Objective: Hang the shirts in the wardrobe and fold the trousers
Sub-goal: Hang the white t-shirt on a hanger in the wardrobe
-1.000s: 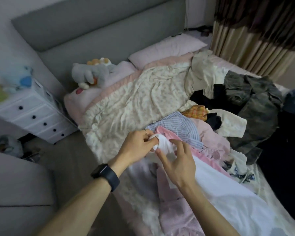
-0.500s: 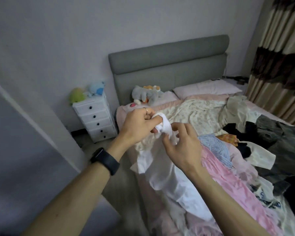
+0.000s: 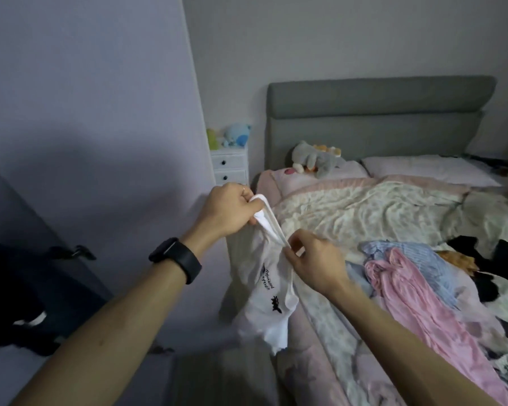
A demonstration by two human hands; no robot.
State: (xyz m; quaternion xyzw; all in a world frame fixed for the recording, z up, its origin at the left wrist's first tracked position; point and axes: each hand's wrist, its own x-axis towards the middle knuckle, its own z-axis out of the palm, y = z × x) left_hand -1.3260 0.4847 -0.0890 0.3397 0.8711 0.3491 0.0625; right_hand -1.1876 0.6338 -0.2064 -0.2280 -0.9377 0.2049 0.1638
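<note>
A white T-shirt (image 3: 264, 300) with small black print hangs in the air beside the bed's left edge. My left hand (image 3: 229, 210) grips its collar at the upper end, and my right hand (image 3: 311, 265) pinches the collar lower down, so the neckband is stretched between them. A pink garment (image 3: 417, 300) and a light blue striped shirt (image 3: 405, 253) lie on the bed (image 3: 364, 212) to the right of my right hand. Darker clothes (image 3: 481, 259) are heaped further right.
A grey padded headboard (image 3: 379, 118) backs the bed, with a pillow (image 3: 423, 169) and a plush toy (image 3: 314, 156). A white drawer unit (image 3: 229, 164) with small toys stands left of the bed. A pale panel (image 3: 94, 142) rises on the left, dark clothing (image 3: 21, 297) below it.
The white shirt came up off the clothes pile and now hangs clear beside the bed. My hands have drawn apart along the collar, and my view has swung left toward the pale panel.
</note>
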